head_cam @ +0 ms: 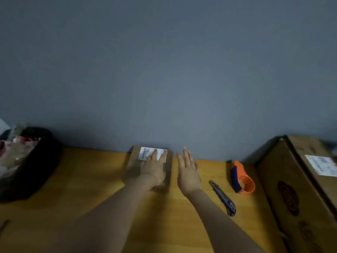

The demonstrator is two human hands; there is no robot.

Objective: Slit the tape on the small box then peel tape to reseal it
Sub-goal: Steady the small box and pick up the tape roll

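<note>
**Hands on a small box, cutter and tape still waiting**

Here, a person's two bare forearms reach forward over a wooden tabletop (76, 179) that runs along a plain grey wall. The small box (134, 167), brown cardboard with a white shipping label (145, 152) on its top, sits at the far edge of the tabletop against the wall. The left hand (155, 167) lies flat on the box lid, fingers spread and reaching onto the label, gripping nothing. The right hand (187, 170) is just beside the box on its right, open with fingers straight, palm down, holding nothing; whether it touches the tabletop cannot be told.

To the right of that hand lies a utility knife (223, 198) with a dark blue handle, flat on the tabletop. Further right stands an orange tape dispenser (242, 178). Neither is being touched. A large cardboard box (291, 189) with its own label fills the right edge, and a black bin (32, 172) of mixed items sits at the far left.

The picture is soft and dim, so the tape on the small box lid is not visible, and whether it has been cut cannot be told. Judging by the knife and dispenser lying apart from both hands, the task looks to be at its start: the slitting, peeling fresh tape and resealing all seem still to come.
</note>
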